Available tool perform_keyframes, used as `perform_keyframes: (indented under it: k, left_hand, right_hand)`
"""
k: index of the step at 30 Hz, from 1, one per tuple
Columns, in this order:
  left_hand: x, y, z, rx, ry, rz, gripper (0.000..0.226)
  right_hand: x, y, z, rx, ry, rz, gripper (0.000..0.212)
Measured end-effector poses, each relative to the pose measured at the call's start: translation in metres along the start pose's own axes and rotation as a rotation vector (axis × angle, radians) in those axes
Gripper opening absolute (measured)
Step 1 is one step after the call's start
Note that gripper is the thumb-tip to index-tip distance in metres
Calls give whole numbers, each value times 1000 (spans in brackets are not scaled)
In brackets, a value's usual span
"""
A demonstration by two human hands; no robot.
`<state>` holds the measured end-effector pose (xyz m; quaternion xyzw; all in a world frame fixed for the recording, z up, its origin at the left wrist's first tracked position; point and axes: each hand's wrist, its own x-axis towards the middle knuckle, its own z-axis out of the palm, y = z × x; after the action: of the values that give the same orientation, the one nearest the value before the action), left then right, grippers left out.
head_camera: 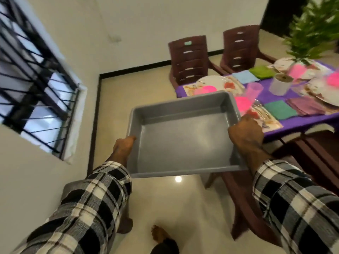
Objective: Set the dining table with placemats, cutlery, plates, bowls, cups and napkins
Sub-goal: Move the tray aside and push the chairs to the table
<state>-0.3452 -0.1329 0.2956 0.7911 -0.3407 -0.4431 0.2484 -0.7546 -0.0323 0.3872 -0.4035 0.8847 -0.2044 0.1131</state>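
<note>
- Now both hands carry an empty grey rectangular plastic tray (183, 142) in mid-air, above the glossy cream floor (183, 208).
- Left hand (123, 147) grips the tray's left rim, thumb hooked over the edge; right hand (246, 132) curls over the right rim.
- Just right of the tray's far corner stands the purple-clothed dining table (302, 123), set with white plates (215, 82), pink bowls (207, 89), a translucent pink cup (254, 89) and folded napkins (280, 109).
- Two brown plastic chairs (189, 59) sit at the table's far side.
- Open floor lies left of the table, up to the wall with the barred window (34, 74).
</note>
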Motion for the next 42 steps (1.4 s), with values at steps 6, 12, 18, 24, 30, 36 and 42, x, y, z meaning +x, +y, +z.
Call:
perform_keyframes:
  k: [6,12,18,24,30,36,42]
  left_hand:
    - [73,-26,-110,-95,167,-77,87]
    - [109,-96,-215,-143,341,-236,86]
    - [97,-217,-262,-193,552,-416,70]
    - [81,-322,-259,-527,766,-676,63]
    - [101,-375,-227,-838,906,-869,65]
    - [134,-422,-189,-1010,1019,-955,47]
    - [162,-450,-184,-1030,1015,-1031,38]
  right_hand:
    - [9,-147,96,18,-78,-203,48]
    - [-25,-275,192,-53,-189,-350,43]
    - [-83,-378,300,-235,-429,-640,32]
    - [-161,-458,435,-340,-650,-910,34]
    - [-209,-497,564,-436,-832,-1152,31]
    - [-239,-520,655,-510,-925,-1313,28]
    - [-254,-528,705,-537,-964,-1370,32]
